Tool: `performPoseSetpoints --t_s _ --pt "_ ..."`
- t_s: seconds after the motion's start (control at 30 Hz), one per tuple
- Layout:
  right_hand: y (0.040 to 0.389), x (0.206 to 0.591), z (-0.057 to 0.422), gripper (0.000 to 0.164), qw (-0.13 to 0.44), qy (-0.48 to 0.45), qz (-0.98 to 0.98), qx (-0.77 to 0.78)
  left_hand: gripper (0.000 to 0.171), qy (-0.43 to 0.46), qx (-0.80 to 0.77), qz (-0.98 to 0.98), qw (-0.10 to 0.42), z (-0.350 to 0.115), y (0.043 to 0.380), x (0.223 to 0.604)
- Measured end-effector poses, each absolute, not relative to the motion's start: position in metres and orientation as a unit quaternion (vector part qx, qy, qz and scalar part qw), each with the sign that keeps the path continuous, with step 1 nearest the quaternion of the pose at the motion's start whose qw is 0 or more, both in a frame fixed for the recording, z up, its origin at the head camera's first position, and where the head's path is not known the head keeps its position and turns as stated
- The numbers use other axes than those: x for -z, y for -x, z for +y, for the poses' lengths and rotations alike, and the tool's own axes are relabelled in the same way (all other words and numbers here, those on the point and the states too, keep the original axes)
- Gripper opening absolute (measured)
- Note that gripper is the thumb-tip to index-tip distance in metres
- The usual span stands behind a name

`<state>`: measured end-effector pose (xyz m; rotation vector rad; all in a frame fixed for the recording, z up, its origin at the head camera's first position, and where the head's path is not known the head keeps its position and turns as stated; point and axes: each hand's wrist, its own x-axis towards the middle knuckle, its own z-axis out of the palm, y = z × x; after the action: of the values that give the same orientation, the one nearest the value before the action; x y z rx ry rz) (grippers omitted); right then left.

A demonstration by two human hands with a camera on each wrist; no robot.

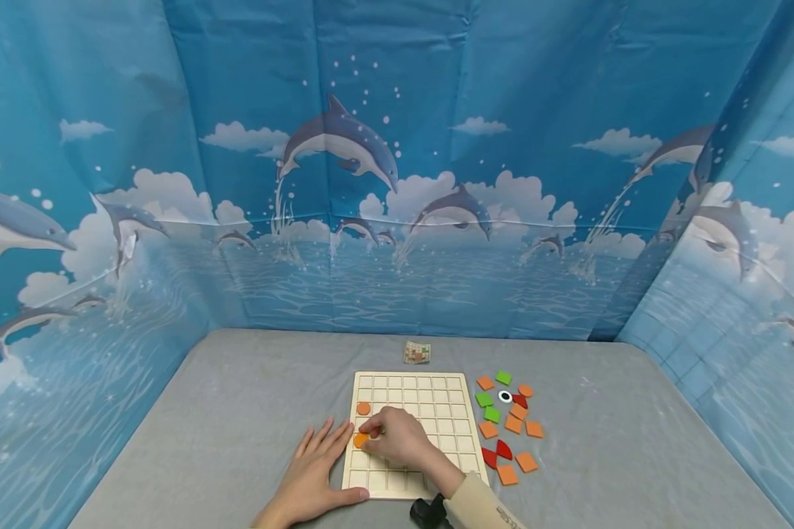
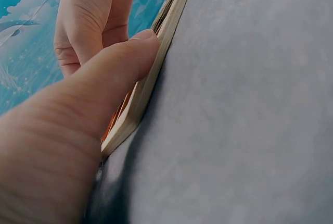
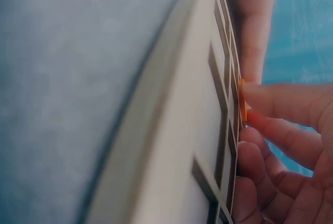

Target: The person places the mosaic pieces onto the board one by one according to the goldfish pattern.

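Note:
A wooden grid board [image 1: 437,424] lies on the table, one orange round disc [image 1: 364,408] in its left column. Lower in that column, my right hand [image 1: 397,438] pinches a second orange disc [image 1: 360,441] between thumb and forefinger. The right wrist view shows this orange disc [image 3: 242,99] edge-on, close over the grid, with the other fingers curled against the board. My left hand [image 1: 317,466] is spread at the board's left side, its fingertips by the edge. Its thumb [image 2: 132,54] rests on the near rim.
Right of the board lie loose pieces: several orange squares [image 1: 526,462], green squares [image 1: 492,414], red pieces [image 1: 504,450], an orange disc [image 1: 526,391] and a white-and-black ring [image 1: 505,397]. A small patterned card [image 1: 417,353] sits behind the board. A black object [image 1: 430,513] is at the near edge.

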<state>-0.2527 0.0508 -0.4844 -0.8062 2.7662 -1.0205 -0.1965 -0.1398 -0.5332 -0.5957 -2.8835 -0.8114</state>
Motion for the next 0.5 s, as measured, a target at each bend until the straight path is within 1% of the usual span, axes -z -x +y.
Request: performPoseSetpoints --t_s 0.23,0.5 --pt "0.252 0.484 0.054 0.018 0.058 0.269 0.899 0.34 0.1 0.195 0.264 -0.944 0.043 -0.139 0.196 0.534" --pt "0.255 0.485 0.063 0.019 0.102 0.28 0.867 0.399 0.101 0.195 0.259 -0.945 0.045 -0.139 0.197 0.533"
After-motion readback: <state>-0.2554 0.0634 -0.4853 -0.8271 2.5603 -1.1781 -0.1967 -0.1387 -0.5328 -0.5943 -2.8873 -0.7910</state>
